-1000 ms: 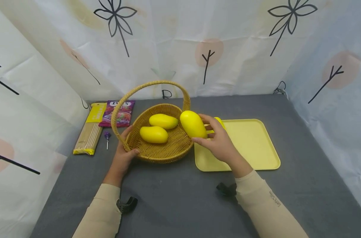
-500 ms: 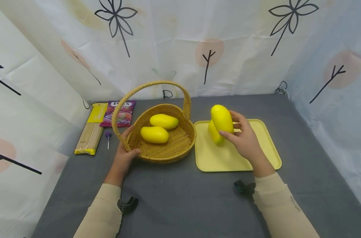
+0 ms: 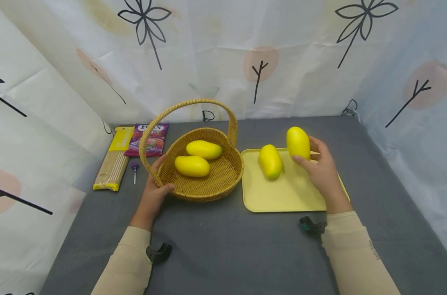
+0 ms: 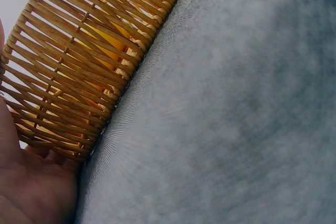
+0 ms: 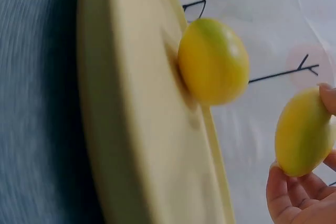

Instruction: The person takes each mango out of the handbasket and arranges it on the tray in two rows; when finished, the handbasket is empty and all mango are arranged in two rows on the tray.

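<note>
In the head view my right hand [image 3: 322,170] grips a yellow mango [image 3: 298,143] and holds it above the back of a pale yellow tray [image 3: 301,198]. Another mango [image 3: 270,162] lies at the tray's left end. The right wrist view shows the held mango [image 5: 303,135] pinched between thumb and fingers, apart from the tray. My left hand [image 3: 152,196] holds the left side of a wicker basket [image 3: 223,176], thumb over the rim. Two mangoes, a front one [image 3: 192,166] and a rear one [image 3: 204,150], lie inside the basket.
Left of the basket lie a yellow-and-clear pack of sticks [image 3: 111,159], a purple snack bag [image 3: 150,139] and a small purple lollipop [image 3: 134,168]. The basket's tall handle [image 3: 194,101] arches above it. A patterned white curtain [image 3: 301,82] hangs behind the grey table [image 3: 223,246].
My right hand has carried its mango rightward, from the basket's right rim to above the tray. The mango lying on the tray is now fully visible. My left hand stays on the basket.
</note>
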The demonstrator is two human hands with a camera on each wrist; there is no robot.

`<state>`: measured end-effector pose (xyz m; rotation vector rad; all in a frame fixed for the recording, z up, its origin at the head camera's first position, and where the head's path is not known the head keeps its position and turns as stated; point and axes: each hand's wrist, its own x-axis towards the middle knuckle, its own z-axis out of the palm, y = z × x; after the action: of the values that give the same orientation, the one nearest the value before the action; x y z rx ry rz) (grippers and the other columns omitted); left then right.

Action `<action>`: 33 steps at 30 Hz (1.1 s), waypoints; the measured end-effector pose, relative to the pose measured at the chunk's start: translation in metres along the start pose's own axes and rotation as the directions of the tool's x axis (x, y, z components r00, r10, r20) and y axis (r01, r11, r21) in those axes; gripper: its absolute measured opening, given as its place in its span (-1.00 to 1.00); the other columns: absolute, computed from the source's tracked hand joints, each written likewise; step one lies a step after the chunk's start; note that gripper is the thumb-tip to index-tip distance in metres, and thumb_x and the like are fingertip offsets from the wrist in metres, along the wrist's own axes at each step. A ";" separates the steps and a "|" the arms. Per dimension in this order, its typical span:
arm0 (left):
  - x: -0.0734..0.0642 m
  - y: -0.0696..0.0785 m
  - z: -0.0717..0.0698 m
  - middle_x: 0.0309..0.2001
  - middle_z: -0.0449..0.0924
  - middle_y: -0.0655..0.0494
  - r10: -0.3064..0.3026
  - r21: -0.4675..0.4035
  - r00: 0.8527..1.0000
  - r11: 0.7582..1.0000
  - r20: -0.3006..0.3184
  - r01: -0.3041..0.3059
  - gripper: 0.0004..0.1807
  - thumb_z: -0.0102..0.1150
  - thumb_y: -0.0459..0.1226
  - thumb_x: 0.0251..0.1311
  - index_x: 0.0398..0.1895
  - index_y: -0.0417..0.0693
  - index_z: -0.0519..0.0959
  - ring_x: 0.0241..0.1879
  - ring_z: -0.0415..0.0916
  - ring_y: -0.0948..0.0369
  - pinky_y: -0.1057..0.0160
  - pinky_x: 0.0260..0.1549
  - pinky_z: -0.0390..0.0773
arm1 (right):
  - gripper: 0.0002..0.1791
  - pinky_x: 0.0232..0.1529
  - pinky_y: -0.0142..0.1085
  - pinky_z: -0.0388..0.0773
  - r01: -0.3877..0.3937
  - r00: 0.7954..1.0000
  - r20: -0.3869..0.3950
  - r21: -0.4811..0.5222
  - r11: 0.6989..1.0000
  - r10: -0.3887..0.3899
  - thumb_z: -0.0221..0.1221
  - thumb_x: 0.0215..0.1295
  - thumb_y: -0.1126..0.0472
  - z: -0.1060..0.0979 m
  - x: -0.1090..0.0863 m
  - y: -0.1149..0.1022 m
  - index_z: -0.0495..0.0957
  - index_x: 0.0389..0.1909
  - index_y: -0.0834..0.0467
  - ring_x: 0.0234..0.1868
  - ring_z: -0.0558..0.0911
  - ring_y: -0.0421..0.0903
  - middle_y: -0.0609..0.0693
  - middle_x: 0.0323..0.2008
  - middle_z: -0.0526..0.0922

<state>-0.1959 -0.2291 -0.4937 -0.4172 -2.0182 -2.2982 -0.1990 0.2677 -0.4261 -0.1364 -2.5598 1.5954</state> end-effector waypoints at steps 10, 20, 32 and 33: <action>0.001 -0.001 0.000 0.70 0.08 0.01 -0.016 -0.010 1.000 1.000 0.002 0.016 -0.15 0.25 -0.44 0.54 0.77 0.07 0.13 0.56 0.13 -0.09 0.24 0.46 0.32 | -0.02 0.19 0.28 0.54 -0.039 0.998 0.045 -0.175 0.984 0.047 0.39 0.53 0.01 -0.003 0.008 0.016 0.09 0.71 0.31 0.25 0.49 0.45 0.46 0.50 0.27; 0.000 0.002 0.001 0.70 0.07 0.02 -0.024 0.003 1.000 1.000 -0.007 0.024 -0.15 0.24 -0.44 0.54 0.77 0.08 0.13 0.57 0.11 -0.10 0.23 0.47 0.31 | -0.05 0.31 0.34 0.38 -0.053 0.992 0.088 -0.330 0.942 0.087 0.38 0.53 0.05 -0.001 0.010 0.020 0.11 0.68 0.35 0.34 0.38 0.46 0.53 0.42 0.29; 0.000 0.002 0.000 0.70 0.08 -0.01 -0.026 0.007 1.000 1.000 -0.005 0.026 -0.15 0.22 -0.47 0.54 0.77 0.07 0.12 0.56 0.13 -0.10 0.22 0.47 0.32 | -0.12 0.37 0.35 0.34 -0.038 0.994 0.086 -0.331 0.943 0.070 0.23 0.64 -0.06 0.001 0.009 0.020 0.12 0.69 0.33 0.40 0.36 0.46 0.52 0.46 0.28; 0.000 0.003 0.000 0.70 0.08 -0.01 -0.025 0.007 1.000 1.000 -0.005 0.025 -0.16 0.22 -0.47 0.54 0.77 0.07 0.12 0.56 0.13 -0.10 0.21 0.47 0.32 | -0.13 0.36 0.35 0.35 -0.035 0.994 0.088 -0.326 0.945 0.067 0.23 0.64 -0.04 0.000 0.009 0.019 0.12 0.69 0.33 0.39 0.37 0.46 0.52 0.46 0.27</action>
<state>-0.1956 -0.2291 -0.4912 -0.3885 -2.0401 -2.3034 -0.2079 0.2771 -0.4431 -0.1596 -2.9002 1.2093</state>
